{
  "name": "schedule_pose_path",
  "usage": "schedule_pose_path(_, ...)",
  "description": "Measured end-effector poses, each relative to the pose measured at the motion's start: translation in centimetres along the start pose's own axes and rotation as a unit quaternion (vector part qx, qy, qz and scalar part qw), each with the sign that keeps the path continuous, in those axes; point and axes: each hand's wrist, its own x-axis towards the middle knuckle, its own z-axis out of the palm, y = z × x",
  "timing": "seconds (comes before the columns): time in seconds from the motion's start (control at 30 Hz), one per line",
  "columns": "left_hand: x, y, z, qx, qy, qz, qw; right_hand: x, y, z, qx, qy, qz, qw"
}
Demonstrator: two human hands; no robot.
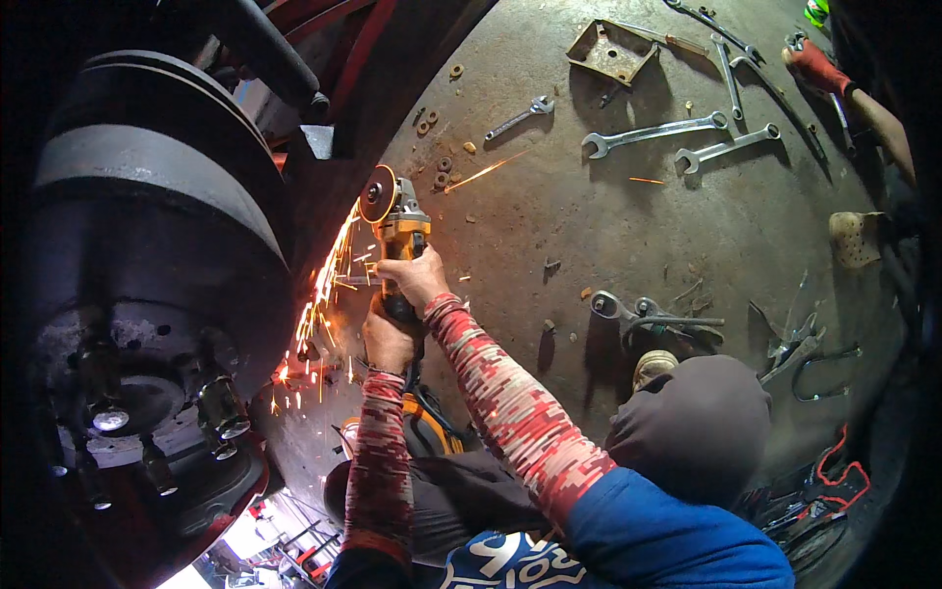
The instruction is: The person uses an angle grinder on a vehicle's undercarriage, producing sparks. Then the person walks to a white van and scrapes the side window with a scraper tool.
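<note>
Both my hands grip a yellow and black angle grinder (400,236). My right hand (419,277) is closed around the middle of its body, and my left hand (390,340) wraps the rear part just below. The grinder's round disc (377,193) is at the dark edge of the vehicle's underside, where I cannot make out exactly what it touches. Orange sparks (329,270) stream down and left from the disc. Red and white patterned sleeves cover my forearms.
A large dark wheel drum (147,216) with several studs fills the left. On the concrete lie wrenches (655,133), a metal tray (613,52), washers, a ratchet (628,312) and pliers (790,339). Another person's red-gloved hand (816,69) holds a tool at the upper right.
</note>
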Motion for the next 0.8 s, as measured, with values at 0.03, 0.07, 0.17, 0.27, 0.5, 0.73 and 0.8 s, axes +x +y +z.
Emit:
schedule_pose_path(0.03, 0.0, -0.2, 0.0, 0.008, -0.004, -0.003, 1.000, -0.2, 0.0, 0.3, 0.019, 0.004, -0.015, 1.000)
schedule_pose_path(0.07, 0.0, -0.4, 0.1, 0.011, -0.004, 0.004, 1.000, -0.3, -0.1, 0.3, 0.021, 0.019, -0.001, 1.000)
schedule_pose_path(0.17, 0.6, -1.0, 0.3, 0.006, 0.003, 0.005, 1.000, -0.8, -0.5, 0.4, 0.020, 0.020, -0.015, 0.999)
schedule_pose_path(0.27, 0.5, -1.6, 0.7, 0.039, -0.004, 0.015, 0.999, -1.3, -0.9, -0.3, -0.022, 0.047, 0.002, 0.999)
schedule_pose_path(0.5, 0.5, -1.3, 1.2, 0.006, -0.007, 0.016, 1.000, -0.4, -0.4, -0.5, 0.007, 0.034, -0.011, 0.999)
schedule_pose_path(0.73, 0.9, -0.3, 1.8, 0.010, 0.014, 0.056, 0.998, 1.1, -0.1, -0.8, 0.018, 0.042, -0.025, 0.999)
schedule_pose_path(0.8, 1.1, -0.4, 2.1, -0.071, 0.005, 0.051, 0.996, 0.9, -0.3, -1.0, 0.001, 0.039, -0.046, 0.998)
